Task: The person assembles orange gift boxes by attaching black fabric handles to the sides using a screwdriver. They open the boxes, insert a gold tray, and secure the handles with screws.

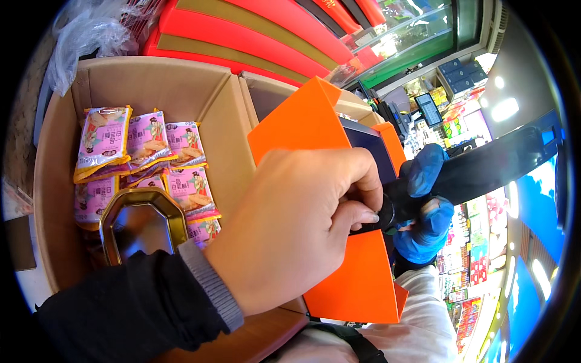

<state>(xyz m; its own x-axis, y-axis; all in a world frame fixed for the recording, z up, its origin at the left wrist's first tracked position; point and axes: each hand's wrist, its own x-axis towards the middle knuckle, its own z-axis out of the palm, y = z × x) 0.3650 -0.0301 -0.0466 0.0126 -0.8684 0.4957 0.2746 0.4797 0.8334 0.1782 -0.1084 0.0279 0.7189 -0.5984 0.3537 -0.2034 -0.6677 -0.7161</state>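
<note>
My left hand [299, 222] comes in from the lower left in a black sleeve with a grey cuff. Its thumb and forefinger pinch the end of a dark, glossy strip [481, 168], which runs off to the upper right and looks blurred. Behind the fingers is an orange gift box [299, 122] with raised flaps and a dark inside. My right hand is out of view. Left of the box, a cardboard carton [150, 75] holds several pink wrapped pastry packets [103, 136]. An octagonal gold tray [140, 222] lies on those packets, partly hidden by my sleeve.
Red boxes with gold bands [254, 31] stand behind the carton. Crumpled clear plastic [88, 41] is at the upper left. A person in a blue jacket [424, 236] stands beyond the box. Stocked shop shelves [476, 263] and a screen [428, 110] are farther off.
</note>
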